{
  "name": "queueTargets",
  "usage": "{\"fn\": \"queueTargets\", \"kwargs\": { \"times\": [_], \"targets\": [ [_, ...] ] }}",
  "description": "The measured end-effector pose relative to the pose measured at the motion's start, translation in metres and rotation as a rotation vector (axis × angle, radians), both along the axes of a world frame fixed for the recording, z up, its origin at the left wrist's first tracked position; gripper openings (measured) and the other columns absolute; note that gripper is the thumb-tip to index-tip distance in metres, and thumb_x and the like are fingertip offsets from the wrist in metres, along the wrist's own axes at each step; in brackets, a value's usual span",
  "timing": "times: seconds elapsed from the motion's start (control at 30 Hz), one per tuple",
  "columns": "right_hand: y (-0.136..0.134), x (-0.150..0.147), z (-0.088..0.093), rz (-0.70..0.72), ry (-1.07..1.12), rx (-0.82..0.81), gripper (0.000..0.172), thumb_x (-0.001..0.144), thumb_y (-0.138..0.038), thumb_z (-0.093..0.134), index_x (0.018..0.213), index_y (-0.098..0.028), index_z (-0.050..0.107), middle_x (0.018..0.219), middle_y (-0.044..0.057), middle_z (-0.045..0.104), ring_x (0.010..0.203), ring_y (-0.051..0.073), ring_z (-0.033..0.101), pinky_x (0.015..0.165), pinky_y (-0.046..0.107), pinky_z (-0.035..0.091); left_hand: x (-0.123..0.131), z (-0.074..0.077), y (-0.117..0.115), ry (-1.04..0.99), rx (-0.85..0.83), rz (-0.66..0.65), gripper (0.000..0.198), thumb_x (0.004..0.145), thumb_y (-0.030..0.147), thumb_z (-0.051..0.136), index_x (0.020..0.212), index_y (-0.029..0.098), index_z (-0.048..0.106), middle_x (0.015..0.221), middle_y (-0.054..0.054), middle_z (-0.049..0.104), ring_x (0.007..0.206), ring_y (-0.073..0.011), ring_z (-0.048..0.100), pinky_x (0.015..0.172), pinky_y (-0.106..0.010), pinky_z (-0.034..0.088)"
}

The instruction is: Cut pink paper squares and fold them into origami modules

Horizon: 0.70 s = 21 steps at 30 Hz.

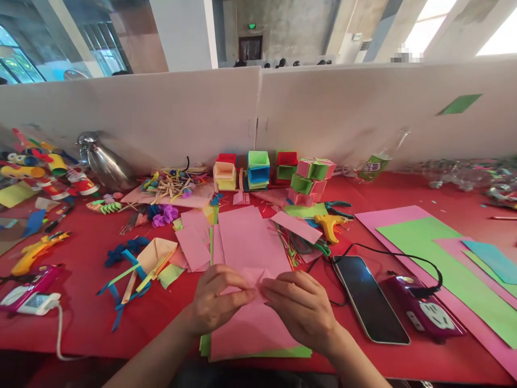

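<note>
A small folded piece of pink paper (pixel 257 277) is pinched between my two hands. My left hand (pixel 221 296) closes thumb and fingers on its left edge. On the opposite edge, my right hand (pixel 298 304) grips it the same way. Both hands are over a pile of pink sheets (pixel 250 334), with green sheets (pixel 288 353) showing underneath. A long pink sheet (pixel 242 231) stretches away behind the hands. Part of the folded paper is hidden by my fingers, and it blends with the pink below.
A phone (pixel 369 299) and a purple power strip (pixel 428 307) lie right of my hands. A yellow glue gun (pixel 330 226) and paper boxes (pixel 258 170) are farther back. Left are a paper box with strips (pixel 155 256), a second glue gun (pixel 36 253) and a metal jug (pixel 105 161).
</note>
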State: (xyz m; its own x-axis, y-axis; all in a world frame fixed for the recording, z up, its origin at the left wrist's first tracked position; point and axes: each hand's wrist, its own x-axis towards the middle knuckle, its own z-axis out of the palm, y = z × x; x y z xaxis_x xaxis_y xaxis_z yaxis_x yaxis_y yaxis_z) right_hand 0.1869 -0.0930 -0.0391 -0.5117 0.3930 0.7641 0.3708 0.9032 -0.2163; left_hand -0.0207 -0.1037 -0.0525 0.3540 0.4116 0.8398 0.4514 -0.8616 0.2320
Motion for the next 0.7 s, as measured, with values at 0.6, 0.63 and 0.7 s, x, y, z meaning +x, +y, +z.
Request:
{"fn": "queueTargets", "kwargs": {
  "times": [0.6, 0.63, 0.7],
  "targets": [
    [-0.012, 0.031, -0.068, -0.2, -0.073, -0.408, 0.031, 0.086, -0.008, 0.047, 0.107, -0.022, 0.064, 0.104, 0.008, 0.068, 0.097, 0.019, 0.061, 0.08, 0.034, 0.055, -0.017, -0.056, -0.021, 0.321, -0.537, 0.028, 0.035, 0.091, 0.021, 0.045, 0.125, 0.017, 0.05, 0.13, -0.01, 0.055, 0.124, -0.0197, 0.045, 0.101, -0.038, 0.043],
    [-0.012, 0.024, -0.069, -0.169, -0.111, -0.411, 0.031, 0.086, -0.009, 0.047, 0.109, -0.021, 0.064, 0.107, 0.008, 0.068, 0.098, 0.019, 0.06, 0.082, 0.034, 0.054, -0.014, -0.059, -0.02, 0.397, -0.532, 0.003, 0.041, 0.091, 0.028, 0.045, 0.13, 0.016, 0.045, 0.135, -0.01, 0.051, 0.129, -0.0211, 0.041, 0.104, -0.04, 0.04],
    [-0.015, 0.012, -0.072, -0.123, -0.193, -0.407, 0.029, 0.087, -0.013, 0.049, 0.111, -0.019, 0.064, 0.109, 0.009, 0.067, 0.102, 0.02, 0.059, 0.086, 0.036, 0.054, -0.01, -0.067, -0.019, 0.553, -0.53, -0.029, 0.053, 0.091, 0.039, 0.045, 0.137, 0.014, 0.037, 0.14, -0.01, 0.045, 0.134, -0.0235, 0.033, 0.107, -0.042, 0.035]
  ]
}}
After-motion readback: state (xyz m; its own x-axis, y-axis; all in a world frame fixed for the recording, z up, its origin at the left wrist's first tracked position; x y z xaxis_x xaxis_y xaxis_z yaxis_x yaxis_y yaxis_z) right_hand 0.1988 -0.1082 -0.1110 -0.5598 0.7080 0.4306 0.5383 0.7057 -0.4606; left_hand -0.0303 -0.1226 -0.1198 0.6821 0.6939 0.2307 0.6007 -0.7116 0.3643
